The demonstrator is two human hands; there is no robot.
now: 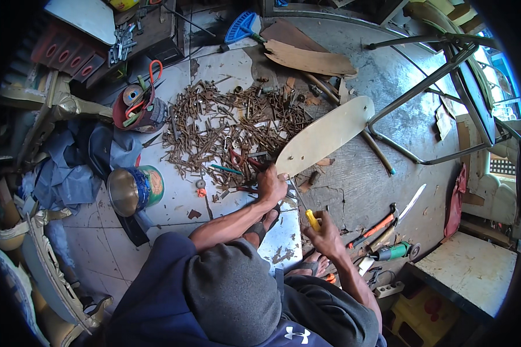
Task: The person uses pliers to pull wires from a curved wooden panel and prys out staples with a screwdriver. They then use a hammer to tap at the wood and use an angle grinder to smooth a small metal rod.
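Observation:
A pale, long board with rounded ends [330, 136] slants across the floor in front of me. My left hand [272, 184] is closed on its near left end, next to a small screw or bolt head. My right hand [325, 236] grips the yellow handle of a screwdriver [312, 220], whose thin shaft points up toward the board's near edge. Whether the tip touches the board I cannot tell. Just beyond my left hand spreads a large heap of rusty nails and screws [226, 124], with red-handled pliers [237, 157] lying at its near edge.
Left stand an open tin can [127, 194] and a bucket of tools [139, 113]. To the right lie a hammer [382, 225], a knife-like blade [412, 199], a green angle grinder [395, 252] and a power strip [389, 289]. A metal-framed chair [411, 153] stands at the far right.

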